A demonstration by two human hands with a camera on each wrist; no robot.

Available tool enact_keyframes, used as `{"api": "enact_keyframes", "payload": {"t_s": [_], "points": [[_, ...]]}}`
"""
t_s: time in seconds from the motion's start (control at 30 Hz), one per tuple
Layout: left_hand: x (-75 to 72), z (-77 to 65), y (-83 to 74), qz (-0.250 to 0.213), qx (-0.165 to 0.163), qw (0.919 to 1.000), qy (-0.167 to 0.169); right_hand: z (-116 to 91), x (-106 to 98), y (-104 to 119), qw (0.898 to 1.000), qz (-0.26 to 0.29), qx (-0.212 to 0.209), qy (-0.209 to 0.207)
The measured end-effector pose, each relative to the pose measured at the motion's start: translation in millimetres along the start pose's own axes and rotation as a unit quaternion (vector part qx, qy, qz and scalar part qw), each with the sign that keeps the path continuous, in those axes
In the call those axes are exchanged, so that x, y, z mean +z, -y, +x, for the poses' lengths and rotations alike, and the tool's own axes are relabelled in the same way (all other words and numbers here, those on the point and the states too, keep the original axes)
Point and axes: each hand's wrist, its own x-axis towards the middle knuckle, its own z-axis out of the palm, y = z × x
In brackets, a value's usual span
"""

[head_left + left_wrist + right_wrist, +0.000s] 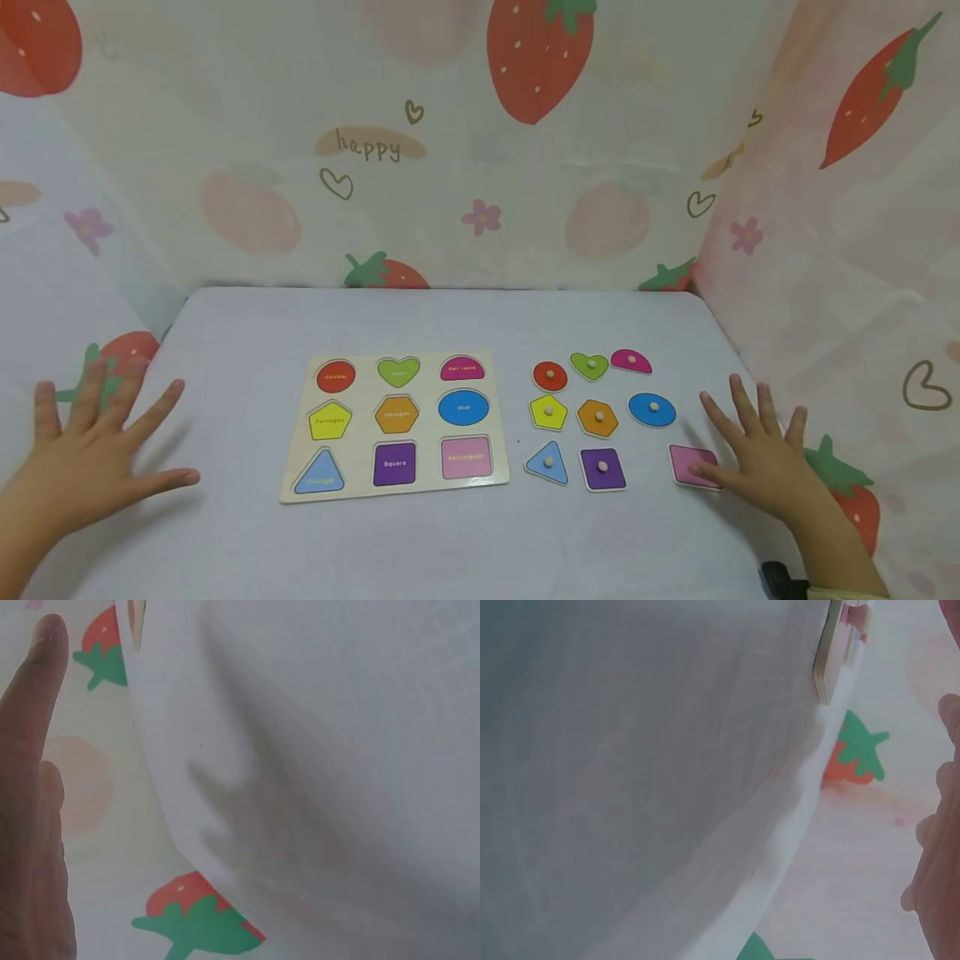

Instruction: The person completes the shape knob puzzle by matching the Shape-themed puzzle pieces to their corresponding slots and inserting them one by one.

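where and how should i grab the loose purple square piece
Pinch its pale knob from above, probably with the right hand, the nearer one: the purple square piece lies flat on the white table, knob up near its middle, and its thin edges likely offer little grip.

On my remote feed, I am seeing the cream shape board (429, 425) lying flat left of centre, displaying nine coloured, labelled shapes. To its right, eight knobbed pieces (597, 419) are resting loose; the pink rectangle (687, 457), partly hidden, is lying farthest right.
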Motion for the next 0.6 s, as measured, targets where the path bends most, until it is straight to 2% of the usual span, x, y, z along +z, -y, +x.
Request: {"api": "enact_keyframes", "payload": {"t_s": [0.23, 0.47, 0.6], "points": [[6.4, 11.2, -8.6, -0.032, -0.001, 0.9995, 0.002, 1, -1, 0, 1.0, -0.003, 0.005, -0.003], [19.3, 14.3, -11.9, -0.07, -0.008, 0.9975, 0.013, 10, -1, 2, 1.0, -0.001, -0.013, -0.025], [21.8, 17.0, -16.9, -0.08, -0.008, 0.9966, 0.019, 13, 0, 5, 1.0, 0.005, -0.014, -0.028]]}}
